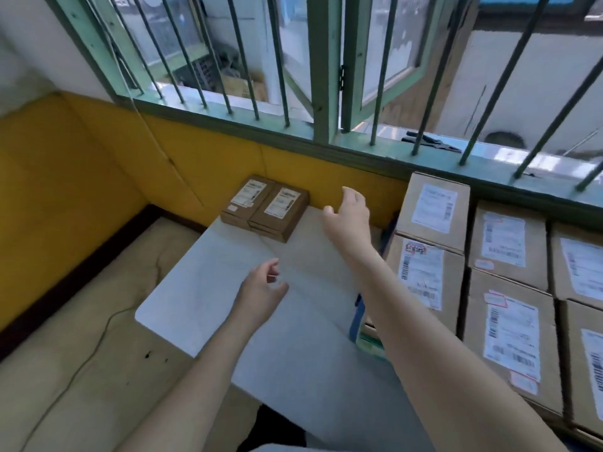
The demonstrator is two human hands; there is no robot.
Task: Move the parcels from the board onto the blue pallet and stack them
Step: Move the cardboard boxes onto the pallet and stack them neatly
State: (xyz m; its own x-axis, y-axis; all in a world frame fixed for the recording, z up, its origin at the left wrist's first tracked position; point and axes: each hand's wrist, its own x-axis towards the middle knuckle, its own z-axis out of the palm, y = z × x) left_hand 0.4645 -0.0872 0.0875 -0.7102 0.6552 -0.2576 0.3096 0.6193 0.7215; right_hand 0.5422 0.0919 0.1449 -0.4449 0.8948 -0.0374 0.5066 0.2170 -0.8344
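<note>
Reaching with fingers spread and empty, the right hand (pixel 347 210) and left hand (pixel 261 283) near two small brown cardboard parcels (pixel 266 208) left on the white board (pixel 228 288); stacked parcels (pixel 509 272) suggest most are moved.

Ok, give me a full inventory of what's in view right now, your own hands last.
Small parcels: two side by side, possibly stacked pairs, brown with white labels, far end of the board against the yellow wall.
Board: one, white, centre.
Large boxes: at least six, brown with white labels, stacked at right.
Blue pallet: only a blue edge shows beneath the boxes.
Window bars: green, above the wall.
Left hand: empty, open, over the board.
Right hand: empty, open, near the small parcels.
</note>
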